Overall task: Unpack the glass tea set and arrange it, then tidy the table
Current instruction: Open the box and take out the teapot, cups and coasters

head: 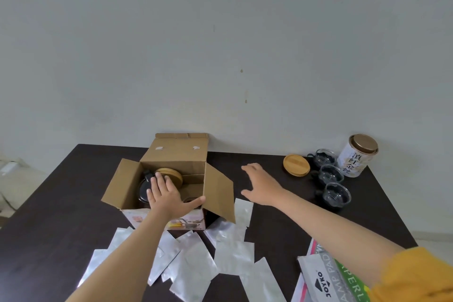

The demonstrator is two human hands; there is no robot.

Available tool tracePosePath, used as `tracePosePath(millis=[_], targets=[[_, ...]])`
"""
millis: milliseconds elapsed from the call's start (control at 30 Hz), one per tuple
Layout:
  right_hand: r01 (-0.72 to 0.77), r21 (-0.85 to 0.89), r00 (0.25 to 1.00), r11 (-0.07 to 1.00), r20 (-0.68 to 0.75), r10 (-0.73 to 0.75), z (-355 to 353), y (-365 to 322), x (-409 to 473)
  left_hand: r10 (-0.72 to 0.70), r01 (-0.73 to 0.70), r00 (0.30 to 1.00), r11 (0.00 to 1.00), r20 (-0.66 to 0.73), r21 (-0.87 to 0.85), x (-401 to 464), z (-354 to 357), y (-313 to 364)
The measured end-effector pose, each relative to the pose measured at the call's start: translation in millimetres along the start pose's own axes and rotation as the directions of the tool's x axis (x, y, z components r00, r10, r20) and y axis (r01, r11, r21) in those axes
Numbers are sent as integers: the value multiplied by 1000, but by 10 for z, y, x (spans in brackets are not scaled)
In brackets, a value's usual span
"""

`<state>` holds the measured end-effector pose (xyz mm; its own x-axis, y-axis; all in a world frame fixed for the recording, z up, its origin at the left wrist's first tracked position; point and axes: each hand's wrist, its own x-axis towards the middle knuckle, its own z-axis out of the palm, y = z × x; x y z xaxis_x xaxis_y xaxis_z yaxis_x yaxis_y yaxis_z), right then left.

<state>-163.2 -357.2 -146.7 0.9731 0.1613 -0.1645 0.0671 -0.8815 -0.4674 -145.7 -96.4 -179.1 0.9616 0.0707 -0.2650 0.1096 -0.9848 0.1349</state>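
An open cardboard box [176, 154] stands mid-table with its flaps spread. Inside lie a dark glass teapot [143, 190] and a bamboo lid [171, 175]. My left hand [169, 195] reaches into the box with spread fingers, over the teapot and lid, holding nothing. My right hand [261, 185] hovers open above the table just right of the box's right flap. Three glass cups [331, 175] with dark handles stand in a row at the far right, beside a round bamboo lid [296, 165].
A white tea canister [356, 155] with a brown lid stands behind the cups. Several silvery wrapping sheets [196, 265] lie scattered in front of the box. A stamp-pad package [331, 279] sits at the near right. The dark table [49, 216] meets a pale wall.
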Motion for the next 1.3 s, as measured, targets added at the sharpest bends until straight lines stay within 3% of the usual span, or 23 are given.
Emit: tracePosePath(millis=[167, 333, 533, 700, 833, 967, 1167, 1300], targets=[[84, 99, 996, 991, -36, -81, 136, -723, 211, 109, -110, 986, 994, 124, 1, 107, -218, -192], [39, 145, 999, 989, -5, -39, 381, -1182, 447, 290, -300, 940, 953, 181, 34, 200, -300, -514], [-44, -28, 981, 999, 187, 49, 638, -1535, 735, 437, -447, 880, 895, 187, 12, 233, -196, -779], [-42, -311, 889, 949, 422, 178, 802, -1644, 826, 469, -477, 866, 879, 173, 7, 240, -150, -822], [-10, -389, 841, 921, 495, 218, 892, -1681, 887, 475, -483, 864, 876, 165, 6, 244, -127, -837], [7, -379, 852, 925, 487, 193, 944, -1683, 922, 479, -487, 862, 873, 167, 10, 257, -137, -839], [-49, -393, 890, 918, 401, 219, 789, -1719, 946, 485, -492, 859, 870, 163, 7, 252, -135, -853], [-45, -347, 938, 937, 307, 159, 516, -1764, 957, 480, -490, 863, 872, 161, 26, 241, -153, -851]])
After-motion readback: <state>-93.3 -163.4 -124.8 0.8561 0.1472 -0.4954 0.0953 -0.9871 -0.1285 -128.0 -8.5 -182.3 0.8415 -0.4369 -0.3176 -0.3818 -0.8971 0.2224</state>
